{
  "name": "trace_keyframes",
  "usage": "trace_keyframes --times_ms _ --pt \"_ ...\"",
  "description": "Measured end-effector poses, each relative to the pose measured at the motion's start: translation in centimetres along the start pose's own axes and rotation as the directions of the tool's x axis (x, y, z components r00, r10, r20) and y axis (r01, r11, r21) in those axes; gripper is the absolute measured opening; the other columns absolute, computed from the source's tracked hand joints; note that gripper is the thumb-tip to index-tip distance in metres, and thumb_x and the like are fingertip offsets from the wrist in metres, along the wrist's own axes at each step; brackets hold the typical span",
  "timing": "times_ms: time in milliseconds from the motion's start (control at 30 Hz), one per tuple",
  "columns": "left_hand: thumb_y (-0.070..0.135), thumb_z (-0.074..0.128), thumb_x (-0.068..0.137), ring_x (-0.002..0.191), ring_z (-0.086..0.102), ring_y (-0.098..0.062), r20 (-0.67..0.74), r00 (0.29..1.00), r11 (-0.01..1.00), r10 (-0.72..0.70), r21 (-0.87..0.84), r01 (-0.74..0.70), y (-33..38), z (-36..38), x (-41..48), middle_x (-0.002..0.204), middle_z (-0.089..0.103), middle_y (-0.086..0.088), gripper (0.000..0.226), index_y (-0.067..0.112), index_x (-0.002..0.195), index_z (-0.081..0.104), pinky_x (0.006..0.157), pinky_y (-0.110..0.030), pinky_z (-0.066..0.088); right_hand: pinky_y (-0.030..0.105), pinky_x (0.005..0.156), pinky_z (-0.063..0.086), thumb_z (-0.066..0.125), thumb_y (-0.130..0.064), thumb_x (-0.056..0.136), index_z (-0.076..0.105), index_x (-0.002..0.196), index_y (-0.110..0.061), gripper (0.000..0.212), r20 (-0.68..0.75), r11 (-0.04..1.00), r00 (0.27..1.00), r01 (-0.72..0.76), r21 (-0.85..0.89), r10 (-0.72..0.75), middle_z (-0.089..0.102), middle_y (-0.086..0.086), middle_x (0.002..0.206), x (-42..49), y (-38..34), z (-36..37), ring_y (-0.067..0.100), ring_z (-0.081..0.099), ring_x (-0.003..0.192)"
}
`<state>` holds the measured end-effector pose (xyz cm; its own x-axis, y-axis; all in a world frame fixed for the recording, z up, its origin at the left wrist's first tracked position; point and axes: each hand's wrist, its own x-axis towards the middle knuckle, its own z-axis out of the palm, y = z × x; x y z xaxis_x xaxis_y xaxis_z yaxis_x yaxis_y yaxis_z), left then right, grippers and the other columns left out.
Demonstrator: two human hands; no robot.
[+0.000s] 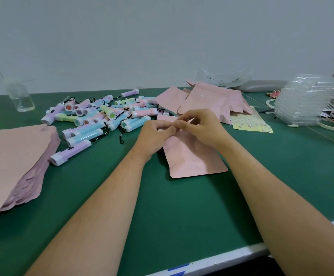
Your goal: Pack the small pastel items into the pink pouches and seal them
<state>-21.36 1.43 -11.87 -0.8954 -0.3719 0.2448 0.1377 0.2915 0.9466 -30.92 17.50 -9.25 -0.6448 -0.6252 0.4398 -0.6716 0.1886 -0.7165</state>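
A pink pouch (194, 158) lies flat on the green table (162, 206) in front of me, its top edge pointing away. My left hand (154, 136) and my right hand (200, 128) both pinch that top edge, fingertips meeting over it. The pouch bulges slightly; what is inside is hidden. A heap of small pastel flashlights (100, 114) in purple, blue, green and pink, with black wrist cords, lies to the left of my hands. One purple flashlight (70, 153) lies apart, nearer to me.
A thick stack of flat pink pouches (12, 162) sits at the left. Several filled pink pouches (206, 98) are piled behind my hands. Clear plastic trays (309, 102) stand at the right, a clear bottle (21, 96) at the back left, a yellow patterned sheet (250, 122) beside the pile.
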Motion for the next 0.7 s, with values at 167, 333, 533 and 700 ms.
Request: trace_keyframes --times_ms 167,333,533,700 --pt "0.022 0.077 0.097 0.111 0.070 -0.007 0.022 0.999 1.000 0.024 0.018 -0.024 0.0 0.0 0.0 0.104 0.081 0.009 0.013 0.019 0.107 0.084 0.108 -0.031 0.051 0.017 0.068 0.047 0.072 -0.028 0.097 0.081 0.090 -0.018 0.015 0.004 0.999 0.999 -0.034 0.014 0.034 0.075 -0.006 0.080 0.0 0.7 -0.4 0.003 0.061 0.070" --pt "0.020 0.079 0.094 0.103 0.072 0.000 0.005 1.000 1.000 0.021 0.014 -0.021 -0.3 -0.1 0.3 0.103 0.081 0.009 0.017 0.017 0.111 0.083 0.097 -0.021 0.052 0.027 0.072 0.049 0.064 -0.027 0.102 0.077 0.092 -0.014 0.021 0.048 0.993 0.998 -0.035 -0.110 0.040 0.073 -0.001 0.085 0.3 0.8 0.1 0.008 0.059 0.074" --pt "0.024 0.089 0.084 0.108 0.070 0.004 -0.008 1.000 0.999 0.027 -0.025 -0.027 -0.3 -0.4 0.2 0.105 0.080 0.014 0.026 0.022 0.109 0.083 0.103 -0.022 0.050 0.012 0.065 0.039 0.057 -0.025 0.106 0.070 0.086 -0.019 0.025 0.039 0.986 0.995 -0.089 -0.139 0.096 0.066 -0.006 0.081 0.3 0.4 -0.4 0.010 0.055 0.076" --pt "0.029 0.098 0.071 0.115 0.067 0.003 -0.034 0.999 0.997 -0.025 -0.080 0.022 -0.4 -0.7 0.4 0.120 0.076 0.014 0.052 0.022 0.119 0.079 0.103 -0.021 0.050 0.002 0.056 0.034 0.058 -0.027 0.106 0.072 0.090 -0.011 0.027 0.172 0.984 0.972 -0.144 -0.107 0.161 0.057 -0.004 0.073 -0.8 -0.3 -2.5 0.002 0.046 0.060"
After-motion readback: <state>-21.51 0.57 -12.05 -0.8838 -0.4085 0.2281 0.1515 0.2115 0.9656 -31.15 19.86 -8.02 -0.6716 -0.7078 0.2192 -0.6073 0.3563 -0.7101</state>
